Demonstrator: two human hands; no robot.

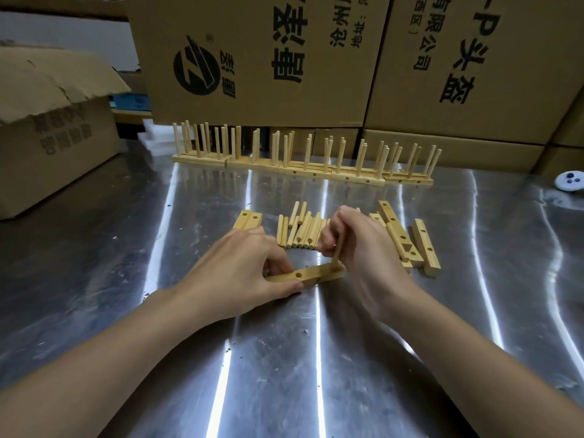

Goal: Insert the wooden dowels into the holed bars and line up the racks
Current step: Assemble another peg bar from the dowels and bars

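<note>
Under right grip (363,248), dowel (337,252) meets bar (316,275).

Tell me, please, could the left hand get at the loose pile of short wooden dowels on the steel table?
Probably yes: the pile of short wooden dowels lies just beyond the left hand with nothing between, but that hand grips the holed wooden bar and would have to let go first.
</note>
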